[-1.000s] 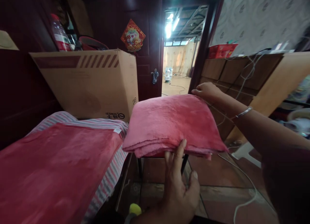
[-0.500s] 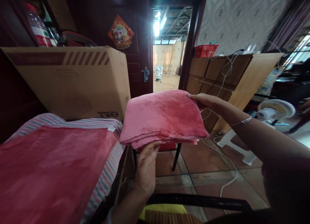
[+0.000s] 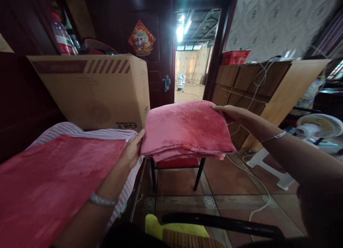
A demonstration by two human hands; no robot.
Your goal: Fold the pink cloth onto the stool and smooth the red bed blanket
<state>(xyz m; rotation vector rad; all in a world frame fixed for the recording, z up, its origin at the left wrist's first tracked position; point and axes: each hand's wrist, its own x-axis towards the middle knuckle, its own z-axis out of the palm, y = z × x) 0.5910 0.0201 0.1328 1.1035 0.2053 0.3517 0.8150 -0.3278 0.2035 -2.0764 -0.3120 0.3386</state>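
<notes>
My right grip (image 3: 230, 113) is closed on the far right corner of the folded blanket (image 3: 184, 128), thumb on top. My left grip (image 3: 132, 150) presses against its left edge; I cannot tell whether it pinches the layers. The blanket lies on the stool (image 3: 177, 163), just beside the bed (image 3: 122, 133). To handle it well, I judge both sides should stay level so the folds stay stacked. The box (image 3: 91, 90) bears a black logo, too small to read; the bottle (image 3: 62, 35) label is unreadable.
</notes>
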